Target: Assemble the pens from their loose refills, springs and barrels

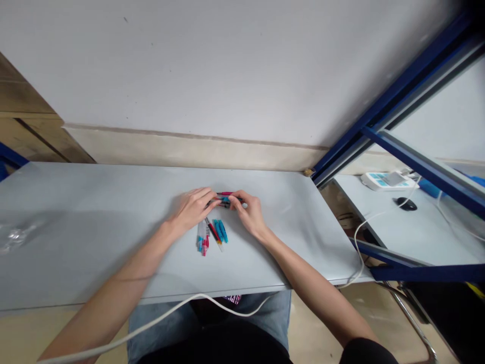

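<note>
My left hand (197,205) and my right hand (248,210) meet over the grey table (125,242), fingers closed around the ends of several pens (225,200) lying crosswise between them. Blue, pink and dark colours show on these pens; the fingers partly cover them. Just below, nearer to me, is a small group of pen parts. It has clear tubes with blue and pink ends (203,241), a dark and red pen piece (212,230) with a yellowish tip, and short translucent blue pieces (220,231).
A crumpled clear plastic bag (17,236) lies at the far left. A white cable (200,297) crosses over my lap. To the right, beyond a blue metal frame (379,131), another table holds a white device (388,180) and a black mouse (406,203). A wall stands behind the table.
</note>
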Demonstrator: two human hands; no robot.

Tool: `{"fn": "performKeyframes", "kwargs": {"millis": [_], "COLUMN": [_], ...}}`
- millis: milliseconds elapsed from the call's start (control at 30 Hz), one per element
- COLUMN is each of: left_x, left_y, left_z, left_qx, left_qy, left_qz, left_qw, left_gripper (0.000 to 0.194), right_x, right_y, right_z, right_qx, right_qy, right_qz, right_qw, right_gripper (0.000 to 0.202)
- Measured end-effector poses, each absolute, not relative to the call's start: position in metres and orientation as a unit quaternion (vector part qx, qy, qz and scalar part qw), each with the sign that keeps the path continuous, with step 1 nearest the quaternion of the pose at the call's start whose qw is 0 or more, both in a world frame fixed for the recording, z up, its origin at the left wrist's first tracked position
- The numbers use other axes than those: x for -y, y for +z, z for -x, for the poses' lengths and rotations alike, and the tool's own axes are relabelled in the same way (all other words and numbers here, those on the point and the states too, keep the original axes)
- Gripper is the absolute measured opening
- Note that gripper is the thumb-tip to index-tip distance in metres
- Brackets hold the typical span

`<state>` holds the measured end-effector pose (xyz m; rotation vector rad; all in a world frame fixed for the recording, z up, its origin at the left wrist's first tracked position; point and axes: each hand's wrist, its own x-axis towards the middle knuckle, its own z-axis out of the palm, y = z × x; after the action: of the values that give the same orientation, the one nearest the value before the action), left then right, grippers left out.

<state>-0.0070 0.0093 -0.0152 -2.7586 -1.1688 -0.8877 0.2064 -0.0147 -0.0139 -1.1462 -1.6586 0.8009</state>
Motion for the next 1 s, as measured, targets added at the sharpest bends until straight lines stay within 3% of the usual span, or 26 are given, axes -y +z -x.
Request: {"fn": "performKeyframes", "kwargs": {"millis": [133,300,467,700,867,1000], "left_x": [-0.006,-0.004,-0.008,-0.008,-0.005,-0.006], "left_y": [-0.016,-0.027,-0.032,-0.024,-0.018,-0.017], "left_z": [0.002,0.001,0.004,0.001,0.002,0.003], "left_qx": [0.343,0.380,0.384,0.330,0.361,0.393], "left_qy": [-0.292,-0.340,-0.358,-0.368,-0.373,-0.337], "left_qz": [0.893,0.860,0.849,0.869,0.854,0.856], "left_qw": [-0.004,-0.020,-0.061,-0.023,-0.023,0.006], "left_gripper": [0.025,0.019,0.017,0.021,0.021,0.024], "right_x": [0.012,0.008,0.009,0.012,0.009,0.005], "right_y": [-0.013,-0.018,-0.018,-0.011,-0.017,-0.023], "right_z": [-0.213,-0.211,-0.209,-0.213,-0.208,-0.205], "right_qx": [0.689,0.690,0.676,0.689,0.666,0.620], "right_qy": [0.325,0.327,0.323,0.290,0.343,0.373], "right_qz": [0.485,0.447,0.456,0.507,0.465,0.473], "right_qw": [0.430,0.466,0.480,0.430,0.471,0.504], "right_gripper": [0.049,0.020,0.017,0.046,0.025,0.024]}}
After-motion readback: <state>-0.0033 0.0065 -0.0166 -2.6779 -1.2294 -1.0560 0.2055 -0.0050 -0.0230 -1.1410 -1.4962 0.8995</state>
